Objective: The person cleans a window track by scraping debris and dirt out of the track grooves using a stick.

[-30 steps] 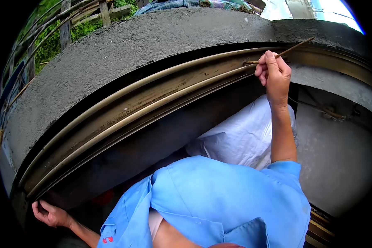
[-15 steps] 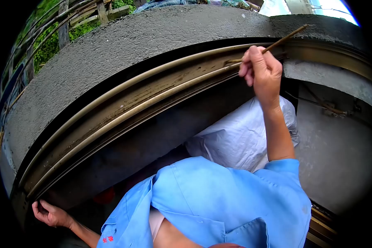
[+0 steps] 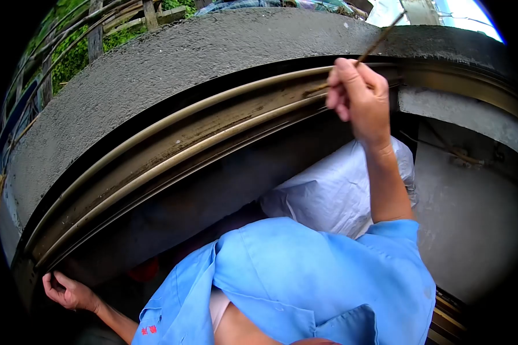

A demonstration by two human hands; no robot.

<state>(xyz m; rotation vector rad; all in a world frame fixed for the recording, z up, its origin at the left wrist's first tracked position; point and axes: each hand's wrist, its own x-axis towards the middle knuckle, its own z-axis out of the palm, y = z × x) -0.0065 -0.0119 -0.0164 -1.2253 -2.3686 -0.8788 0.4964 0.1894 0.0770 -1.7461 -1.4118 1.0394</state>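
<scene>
Stick (image 3: 380, 38): single, thin, brown, slightly uneven along the edge. Slants up and to the right from the right hand (image 3: 361, 106), tip reaching above the concrete ledge (image 3: 172, 69). Shows again on the other side of the fingers as a shorter, yellowish-brown length at a flatter angle, end over the groove of the metal rail (image 3: 213, 123). Middle stretch covered by the hand; cannot tell whether bent there, nor whether touching the groove.

Right hand: closed, gripping the stick between thumb and fingers, above the right part of the rail.

Left hand (image 3: 70, 293): fingers curled, just beside the left end of the rail; cannot tell whether holding anything.

Rail: long, dull bronze, with raised ridges and a groove between. Dark dirt streaks along the groove, plus a small pale fleck. Runs beside the ledge, rough and grey.

Writing: red characters (image 3: 148, 330), small, at the lower left of the light blue shirt (image 3: 316, 259); too small to read.

Also listed: white sack (image 3: 328, 190), creased, beside the right forearm; wooden fence (image 3: 95, 37), weathered, upper left, with green leaves (image 3: 69, 66) behind.
</scene>
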